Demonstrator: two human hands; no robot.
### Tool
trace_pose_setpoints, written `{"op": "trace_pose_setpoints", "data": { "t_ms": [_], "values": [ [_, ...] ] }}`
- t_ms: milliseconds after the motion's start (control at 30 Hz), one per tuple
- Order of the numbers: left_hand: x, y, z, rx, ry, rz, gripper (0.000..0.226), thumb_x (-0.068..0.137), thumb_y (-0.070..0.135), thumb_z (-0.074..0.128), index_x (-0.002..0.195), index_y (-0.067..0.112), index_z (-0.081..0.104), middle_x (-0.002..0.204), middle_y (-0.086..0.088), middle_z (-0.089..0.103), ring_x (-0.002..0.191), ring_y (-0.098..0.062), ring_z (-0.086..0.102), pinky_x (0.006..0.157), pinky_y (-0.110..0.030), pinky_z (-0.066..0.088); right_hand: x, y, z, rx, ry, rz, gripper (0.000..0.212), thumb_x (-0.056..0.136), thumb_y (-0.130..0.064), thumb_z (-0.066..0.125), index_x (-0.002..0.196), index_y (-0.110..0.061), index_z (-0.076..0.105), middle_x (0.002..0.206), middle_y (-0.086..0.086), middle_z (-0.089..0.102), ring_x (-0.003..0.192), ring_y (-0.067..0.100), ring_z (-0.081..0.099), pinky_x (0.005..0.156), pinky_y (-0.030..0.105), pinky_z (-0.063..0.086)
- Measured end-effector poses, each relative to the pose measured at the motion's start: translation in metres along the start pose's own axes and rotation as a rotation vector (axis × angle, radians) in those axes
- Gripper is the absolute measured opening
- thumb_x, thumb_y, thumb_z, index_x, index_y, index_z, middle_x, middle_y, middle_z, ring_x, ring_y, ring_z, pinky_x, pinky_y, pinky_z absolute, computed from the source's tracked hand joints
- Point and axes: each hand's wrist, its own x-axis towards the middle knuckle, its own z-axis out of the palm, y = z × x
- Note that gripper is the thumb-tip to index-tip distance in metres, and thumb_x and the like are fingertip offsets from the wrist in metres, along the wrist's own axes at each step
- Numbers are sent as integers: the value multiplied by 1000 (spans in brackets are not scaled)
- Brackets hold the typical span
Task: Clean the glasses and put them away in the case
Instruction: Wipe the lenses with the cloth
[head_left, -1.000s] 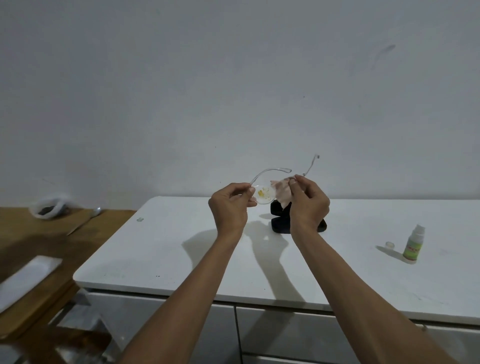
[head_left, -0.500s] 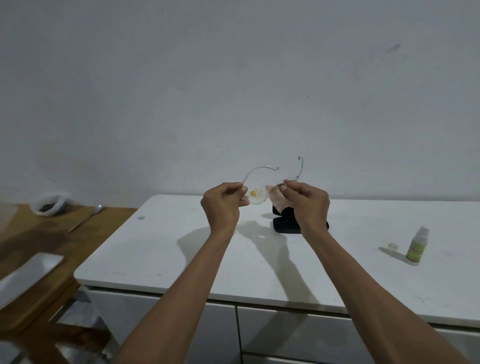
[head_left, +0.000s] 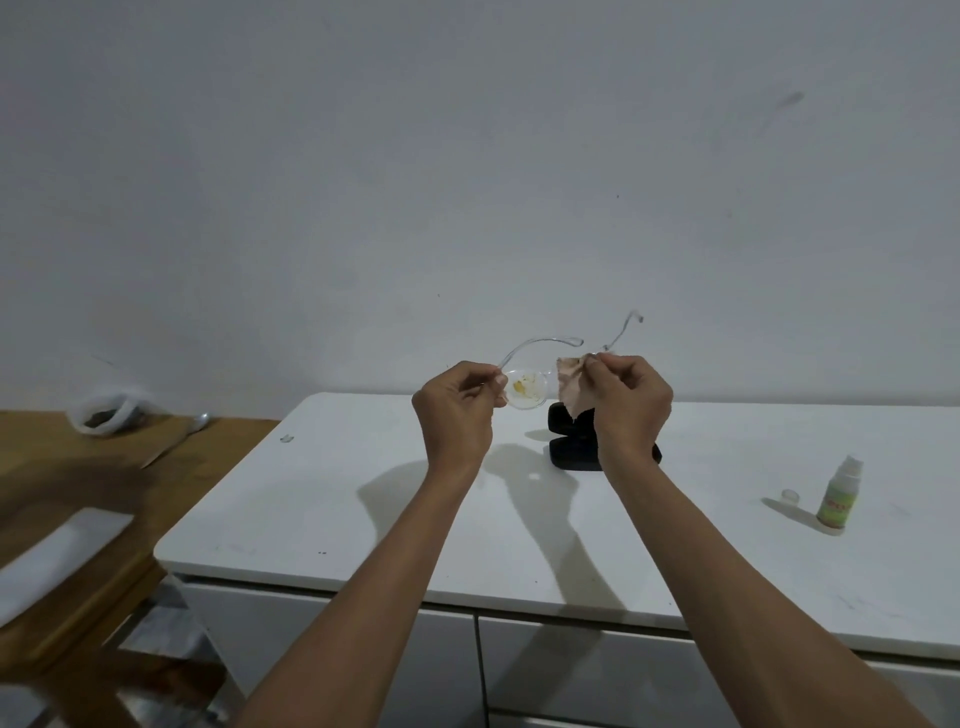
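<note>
At frame centre, above white countertop (head_left: 322, 499): clear-framed glasses (head_left: 527, 396), left lens yellow-smeared, pinched by left hand (head_left: 457, 410); right hand (head_left: 631, 402) clamped on beige cloth (head_left: 571, 384) over right lens. Black case (head_left: 563, 441) below, behind right wrist.

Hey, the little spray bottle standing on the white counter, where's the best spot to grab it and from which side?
Grip the spray bottle around its straight labelled body, below the narrower white nozzle, probably from the front or right. It stands upright, and its loose cap sits just to its left, so a reach from that side could knock the cap. The right hand is nearer but holds the cloth.
</note>
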Motion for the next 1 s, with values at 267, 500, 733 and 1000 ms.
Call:
{"op": "trace_pose_setpoints", "data": {
  "t_ms": [267,500,733,1000],
  "values": [
    [-7,11,18,-66,3,101,4,85,-2,76,83,1,77,66,-10,72,61,-20,68,70,-44,64,0,-9,28,294,210,112,16,83,-9,81,78,-22,72,85,-8,74,89,10,71,93,27,57],
    [5,7,12,-57,28,72,6,83,-3,77,81,3,77,67,-8,73,59,-17,69,68,-40,64,4,1,14,206,-92,140,13,82,-6,83,80,-16,75,92,-2,78,100,22,75,93,38,59],
    [21,-8,-13,-64,15,-24,12,82,-5,78,81,7,77,74,-13,75,59,-22,71,65,-35,63,8,-3,-19,-70,-525,111,5,83,3,78,82,1,74,90,15,77,79,21,74,72,30,58],
    [17,-7,-16,-15,-31,43,14,84,-7,75,79,7,76,71,-10,74,60,-18,71,62,-28,61,8,3,-19,-166,-344,57,14,84,-6,77,73,-11,71,80,3,74,77,15,67,76,28,51]
  ]
}}
